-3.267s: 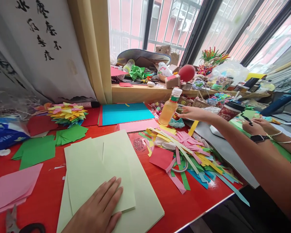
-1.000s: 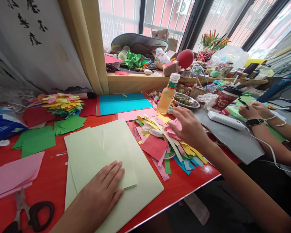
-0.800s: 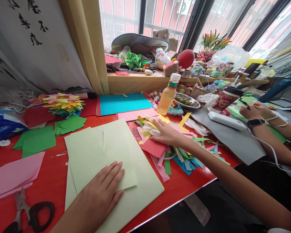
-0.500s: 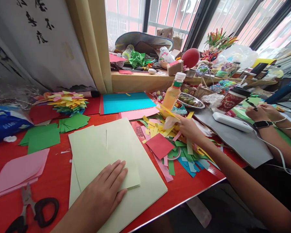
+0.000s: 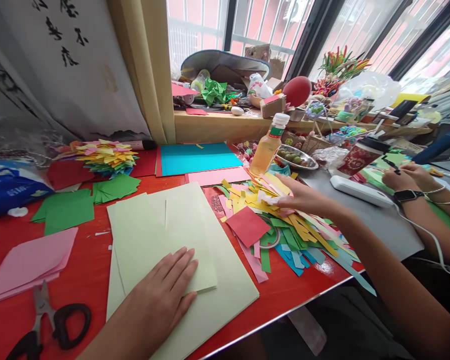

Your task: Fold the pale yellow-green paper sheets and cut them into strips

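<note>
My left hand [image 5: 165, 285] lies flat with its fingers stretched out on a sheet of pale green paper [image 5: 146, 235], which rests on larger pale green sheets. Over a heap of coloured paper strips [image 5: 292, 235], my right hand [image 5: 300, 192] is closed round a bunch of yellow paper strips [image 5: 279, 184]. Some of its fingers are hidden, and a crumpled white piece [image 5: 268, 198] shows beside them. A red paper square [image 5: 248, 226] and a roll of tape [image 5: 273, 239] lie among the strips, just in front of that hand.
Black-handled scissors [image 5: 47, 322] lie at front left, near pink paper [image 5: 33, 265] and green squares [image 5: 69, 215]. A juice bottle [image 5: 266, 150] stands behind the heap. To the right are a white power strip [image 5: 360, 191], a cup [image 5: 363, 155] and another person's hands [image 5: 405, 179].
My right hand has moved slightly right and lower onto the heap. More strips now spread rightward under my forearm, and some hang past the table edge. My left hand stays put.
</note>
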`<state>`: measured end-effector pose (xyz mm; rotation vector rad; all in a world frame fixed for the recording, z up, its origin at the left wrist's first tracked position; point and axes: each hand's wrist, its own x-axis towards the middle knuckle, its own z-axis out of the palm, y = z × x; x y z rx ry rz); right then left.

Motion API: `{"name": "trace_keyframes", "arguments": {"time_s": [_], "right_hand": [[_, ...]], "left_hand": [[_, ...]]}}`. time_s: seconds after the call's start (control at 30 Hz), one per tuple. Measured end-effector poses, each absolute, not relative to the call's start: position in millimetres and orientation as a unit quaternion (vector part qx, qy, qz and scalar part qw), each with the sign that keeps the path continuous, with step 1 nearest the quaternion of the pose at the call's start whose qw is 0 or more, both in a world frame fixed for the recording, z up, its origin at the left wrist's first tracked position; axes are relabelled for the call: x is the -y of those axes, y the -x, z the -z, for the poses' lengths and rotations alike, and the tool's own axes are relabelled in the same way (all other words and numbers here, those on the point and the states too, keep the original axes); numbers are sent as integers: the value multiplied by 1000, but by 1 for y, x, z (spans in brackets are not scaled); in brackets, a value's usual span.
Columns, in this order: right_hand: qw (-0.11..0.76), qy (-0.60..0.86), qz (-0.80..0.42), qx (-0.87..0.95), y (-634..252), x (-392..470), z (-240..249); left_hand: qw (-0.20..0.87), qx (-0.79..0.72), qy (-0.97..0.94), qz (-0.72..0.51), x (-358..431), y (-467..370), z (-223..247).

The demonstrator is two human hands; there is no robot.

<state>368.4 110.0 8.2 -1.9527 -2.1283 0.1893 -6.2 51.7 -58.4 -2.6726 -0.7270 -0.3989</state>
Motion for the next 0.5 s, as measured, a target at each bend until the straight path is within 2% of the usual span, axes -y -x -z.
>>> {"name": "trace_keyframes", "arguments": {"time_s": [0.13,0.27,0.5], "right_hand": [[145,664,-67,731,-302,-101,-7],[28,623,-89,777,-250,-92,13],[-31,712,5,701,-278,-99,23]], "left_hand": [[169,256,942,136,-52,6,57],[171,254,942,136,-52,5,57],[173,258,941,135,-50,6,57]]}}
